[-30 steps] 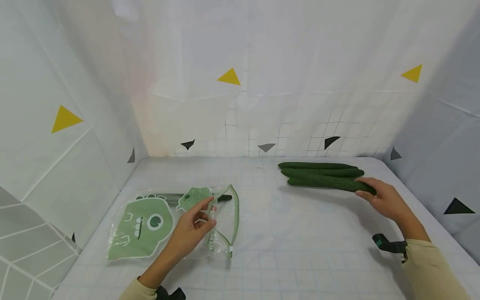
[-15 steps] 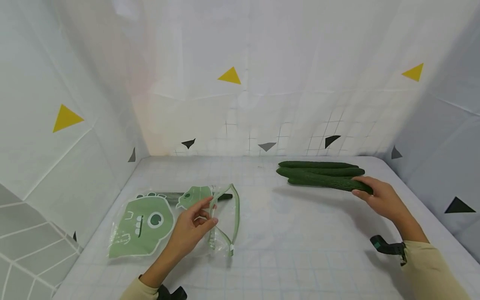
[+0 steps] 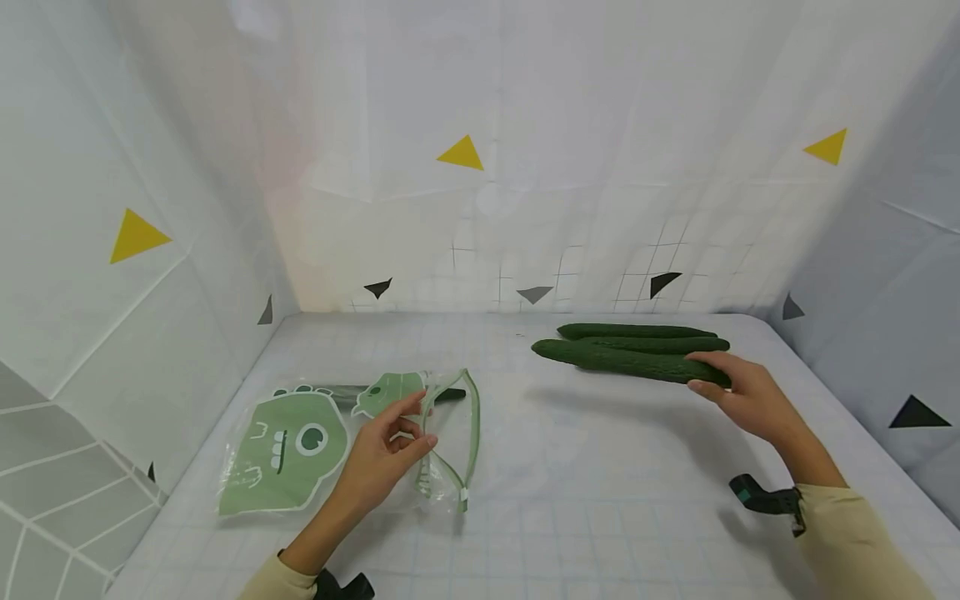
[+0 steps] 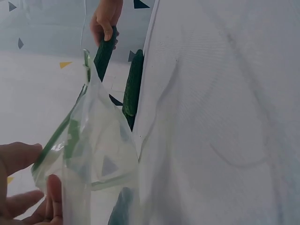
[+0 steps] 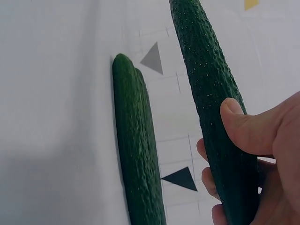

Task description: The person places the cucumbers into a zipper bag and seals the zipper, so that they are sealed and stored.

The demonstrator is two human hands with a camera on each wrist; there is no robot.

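Note:
In the head view, my right hand (image 3: 738,396) grips one end of a long green cucumber (image 3: 622,359), thumb on one side and fingers round the other. The cucumber is lifted, its free end pointing left. Two more cucumbers (image 3: 637,332) lie behind it, seen side by side in the right wrist view. My left hand (image 3: 386,454) holds the near rim of a clear zip bag (image 3: 285,458) with a green cartoon print, its fingers curled at the rim. The bag's green-edged mouth (image 3: 474,433) gapes to the right. Inside it lies another cucumber (image 3: 452,394), mostly hidden by the print.
A white gridded cloth (image 3: 570,500) covers the table. White sheets (image 3: 600,150) with yellow and dark triangles stand round the back and sides. Black wrist cameras (image 3: 761,493) sit on both wrists.
My right hand has lifted the front cucumber off the others and moved it slightly left. The left hand and the bag have stayed in place.

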